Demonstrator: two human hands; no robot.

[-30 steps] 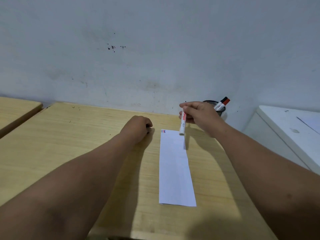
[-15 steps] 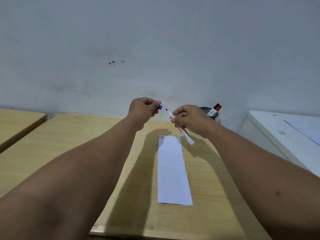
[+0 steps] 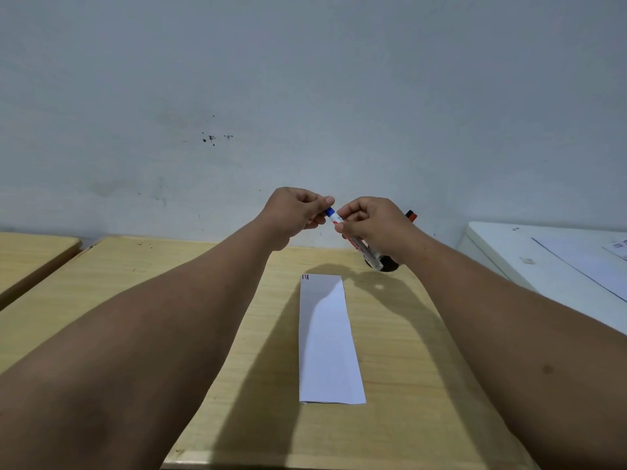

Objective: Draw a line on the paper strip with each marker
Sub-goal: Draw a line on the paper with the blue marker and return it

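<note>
Both hands are raised above the far end of the wooden table (image 3: 203,300). My right hand (image 3: 376,225) grips a white marker (image 3: 366,254) whose body slants down to the right. My left hand (image 3: 295,212) pinches the blue cap (image 3: 329,212), which sits on the marker's tip. The white paper strip (image 3: 325,337) lies flat on the table below, with short red and dark marks at its far left corner (image 3: 305,277). Behind my right hand, a red-capped marker (image 3: 411,215) sticks out of a dark holder (image 3: 386,264) that is mostly hidden.
A pale wall stands right behind the table. A white cabinet top (image 3: 543,259) with paper sheets lies to the right. A second wooden table (image 3: 30,256) sits at the left, separated by a gap. The near table edge runs along the bottom.
My right hand lifted the marker off the strip and my left hand rose from the table with the blue cap. The cap and tip, apart half a second ago, have come together.
</note>
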